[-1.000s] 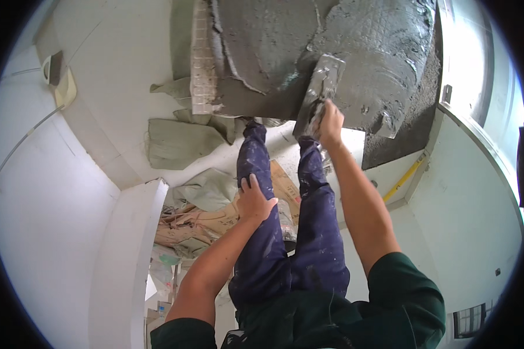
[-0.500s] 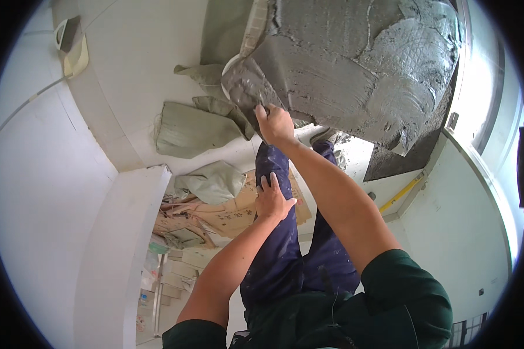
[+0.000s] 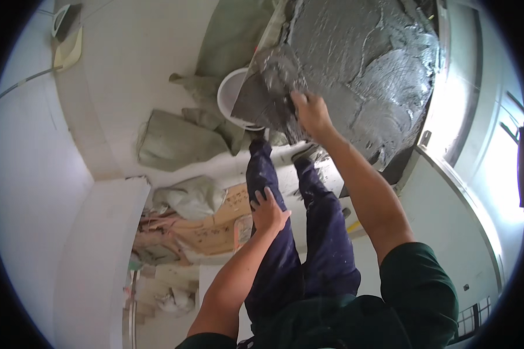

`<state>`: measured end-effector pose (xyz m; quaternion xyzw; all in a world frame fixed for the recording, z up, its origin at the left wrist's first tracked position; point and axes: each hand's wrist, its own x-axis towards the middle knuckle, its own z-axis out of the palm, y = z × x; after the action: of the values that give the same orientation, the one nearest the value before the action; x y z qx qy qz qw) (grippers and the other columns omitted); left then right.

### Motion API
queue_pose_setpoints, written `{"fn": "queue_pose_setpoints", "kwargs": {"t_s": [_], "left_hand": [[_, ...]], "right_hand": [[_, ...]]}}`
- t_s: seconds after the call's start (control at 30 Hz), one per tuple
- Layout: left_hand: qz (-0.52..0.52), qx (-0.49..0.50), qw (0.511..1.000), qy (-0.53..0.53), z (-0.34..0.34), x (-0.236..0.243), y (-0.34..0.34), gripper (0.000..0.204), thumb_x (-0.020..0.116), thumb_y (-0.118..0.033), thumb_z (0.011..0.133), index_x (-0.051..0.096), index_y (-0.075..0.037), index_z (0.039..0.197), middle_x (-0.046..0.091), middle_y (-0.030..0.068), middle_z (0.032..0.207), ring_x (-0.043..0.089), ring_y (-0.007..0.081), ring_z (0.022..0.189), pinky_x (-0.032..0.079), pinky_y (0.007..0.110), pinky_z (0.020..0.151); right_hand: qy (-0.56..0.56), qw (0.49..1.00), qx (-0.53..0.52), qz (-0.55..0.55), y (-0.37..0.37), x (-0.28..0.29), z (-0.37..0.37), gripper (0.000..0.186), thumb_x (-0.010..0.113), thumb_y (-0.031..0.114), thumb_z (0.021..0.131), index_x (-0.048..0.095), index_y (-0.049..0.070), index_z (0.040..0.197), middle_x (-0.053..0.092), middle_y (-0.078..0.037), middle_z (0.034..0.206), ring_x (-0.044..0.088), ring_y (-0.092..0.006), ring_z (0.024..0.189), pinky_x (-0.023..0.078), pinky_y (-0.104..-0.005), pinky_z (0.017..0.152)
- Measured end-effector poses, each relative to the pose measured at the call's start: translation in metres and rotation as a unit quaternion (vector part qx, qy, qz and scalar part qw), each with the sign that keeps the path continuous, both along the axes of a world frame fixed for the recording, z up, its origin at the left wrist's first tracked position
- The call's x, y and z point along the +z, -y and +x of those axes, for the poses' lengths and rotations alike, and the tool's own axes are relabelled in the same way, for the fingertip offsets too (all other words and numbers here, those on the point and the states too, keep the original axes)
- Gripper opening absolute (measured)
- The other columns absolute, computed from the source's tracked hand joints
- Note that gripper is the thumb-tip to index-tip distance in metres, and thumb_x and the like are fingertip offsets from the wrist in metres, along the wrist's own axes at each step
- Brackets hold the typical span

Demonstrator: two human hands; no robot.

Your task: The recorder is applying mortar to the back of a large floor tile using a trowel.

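Grey trowel (image 3: 266, 86) | juts left from gripping right hand (image 3: 314, 117) | left hand (image 3: 268, 213) spread on leg (image 3: 284, 251)

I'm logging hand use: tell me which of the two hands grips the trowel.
The right hand, closed around the mortar-smeared trowel; the left hand rests spread on the left trouser leg.

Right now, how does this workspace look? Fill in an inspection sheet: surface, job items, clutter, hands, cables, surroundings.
Surface: broad spread of wet-looking grey mortar.
Job items: smeared trowel against the mortar; white bucket, partly hidden.
Clutter: greenish sacks, cardboard, yellow bar.
Hands: right hand grips the trowel; left hand rests on the left trouser leg.
Cables: thin line at far left; cord or handle, cannot tell.
Surroundings: white walls, strong light at right.
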<state>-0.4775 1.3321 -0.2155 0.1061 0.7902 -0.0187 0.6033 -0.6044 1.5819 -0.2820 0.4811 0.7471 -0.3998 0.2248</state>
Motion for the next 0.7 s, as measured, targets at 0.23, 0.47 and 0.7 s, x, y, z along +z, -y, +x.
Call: {"fn": "queue_pose_setpoints", "kwargs": {"t_s": [0.23, 0.47, 0.7], "left_hand": [[-0.011, -0.021, 1.0, 0.006, -0.004, 0.005, -0.005, 0.106, 0.084, -0.05, 0.071, 0.03, -0.008, 0.151, 0.036, 0.0237, 0.151, 0.046, 0.0475, 0.131, 0.05, 0.052, 0.1], [-0.025, 0.011, 0.999, 0.042, -0.017, -0.002, -0.024, 0.108, 0.084, -0.051, 0.071, 0.027, -0.01, 0.154, 0.032, 0.0231, 0.155, 0.04, 0.0493, 0.136, 0.046, 0.053, 0.105], [-0.088, -0.005, 0.996, 0.024, -0.013, 0.003, -0.023, 0.109, 0.083, -0.051, 0.071, 0.027, -0.01, 0.154, 0.029, 0.0226, 0.157, 0.039, 0.0447, 0.138, 0.046, 0.049, 0.106]], "right_hand": [[-0.025, 0.999, -0.042, -0.02, 0.008, -0.052, -0.116, 0.054, 0.051, 0.045, 0.093, 0.069, -0.005, 0.105, 0.068, -0.031, 0.108, 0.065, -0.045, 0.106, 0.05, -0.0492, 0.094], [-0.103, 0.991, -0.057, -0.065, 0.022, -0.033, -0.169, 0.06, 0.051, 0.051, 0.093, 0.069, -0.005, 0.102, 0.066, -0.033, 0.107, 0.061, -0.047, 0.109, 0.047, -0.0504, 0.096], [-0.104, 0.961, -0.225, -0.124, -0.105, -0.04, -0.194, 0.043, 0.058, 0.045, 0.095, 0.058, 0.002, 0.088, 0.051, -0.006, 0.069, 0.051, -0.0183, 0.053, 0.043, -0.0383, 0.047]]}}
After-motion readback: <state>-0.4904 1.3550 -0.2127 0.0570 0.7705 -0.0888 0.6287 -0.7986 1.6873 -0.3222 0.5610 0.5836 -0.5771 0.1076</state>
